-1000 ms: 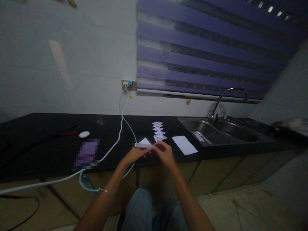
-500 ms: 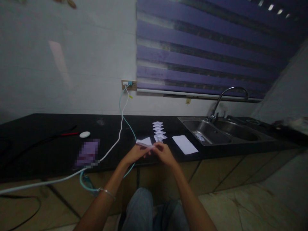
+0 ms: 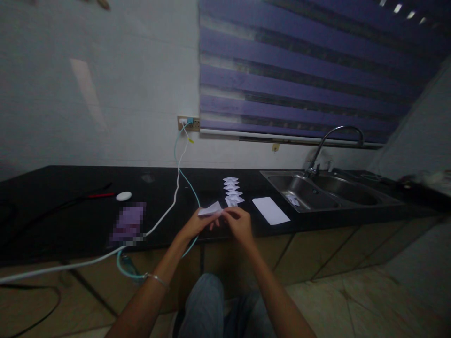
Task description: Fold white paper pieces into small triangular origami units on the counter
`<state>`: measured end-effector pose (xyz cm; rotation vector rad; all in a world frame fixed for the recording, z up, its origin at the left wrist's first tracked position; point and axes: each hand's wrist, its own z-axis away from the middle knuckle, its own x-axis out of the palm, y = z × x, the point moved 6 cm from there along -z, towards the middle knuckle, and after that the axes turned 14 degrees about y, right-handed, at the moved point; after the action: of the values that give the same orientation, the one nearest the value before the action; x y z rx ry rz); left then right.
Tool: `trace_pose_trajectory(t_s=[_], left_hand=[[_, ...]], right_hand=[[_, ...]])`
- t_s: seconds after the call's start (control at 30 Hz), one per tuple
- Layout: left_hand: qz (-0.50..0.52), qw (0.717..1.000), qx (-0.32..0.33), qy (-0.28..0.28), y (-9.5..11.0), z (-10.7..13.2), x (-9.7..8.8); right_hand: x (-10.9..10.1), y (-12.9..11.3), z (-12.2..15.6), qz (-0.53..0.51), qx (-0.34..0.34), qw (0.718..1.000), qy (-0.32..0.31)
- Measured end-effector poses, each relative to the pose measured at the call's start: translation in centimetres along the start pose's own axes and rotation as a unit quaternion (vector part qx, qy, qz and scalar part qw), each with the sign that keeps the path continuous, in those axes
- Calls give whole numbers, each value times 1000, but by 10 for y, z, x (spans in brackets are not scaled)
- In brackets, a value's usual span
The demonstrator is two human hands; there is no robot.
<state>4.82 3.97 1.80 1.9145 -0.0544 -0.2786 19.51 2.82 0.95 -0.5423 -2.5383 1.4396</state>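
A small folded sheet of white paper (image 3: 210, 209) is held over the counter's front edge. My left hand (image 3: 196, 224) grips its left and lower part, closed on it. Pinching the paper's right end is my right hand (image 3: 240, 221), with bent fingers close to the left fingertips. Just behind the hands, a column of folded white paper pieces (image 3: 232, 188) lies on the counter, its nearest end close to my right hand. To the right rests a flat stack of white paper (image 3: 270, 210). The fingers hide part of the held fold.
The black counter (image 3: 162, 183) runs along the wall. A steel sink (image 3: 303, 192) with a tap (image 3: 334, 134) is at the right, with paper scraps (image 3: 293, 200) in it. A white cable (image 3: 174, 197), a white oval object (image 3: 124, 196) and a blurred purple item (image 3: 128, 221) lie left.
The held paper's raised flap has come down, so it looks flatter and narrower. My right hand has shifted slightly left along its edge.
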Motion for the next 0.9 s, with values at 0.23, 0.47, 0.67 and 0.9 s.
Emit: trace_pose_trajectory(t_s=[0.23, 0.47, 0.67, 0.9], left_hand=[[-100, 995, 0, 6, -9, -1, 1], [-66, 997, -19, 38, -17, -12, -1], [-38, 996, -8, 76, -19, -16, -6], [71, 987, -76, 124, -34, -13, -14]], right_hand=[[4, -2, -1, 16, -20, 998, -55], [5, 6, -3, 83, -42, 995, -31], [7, 0, 1, 101, -81, 991, -32], [18, -2, 13, 71, -41, 980, -184]])
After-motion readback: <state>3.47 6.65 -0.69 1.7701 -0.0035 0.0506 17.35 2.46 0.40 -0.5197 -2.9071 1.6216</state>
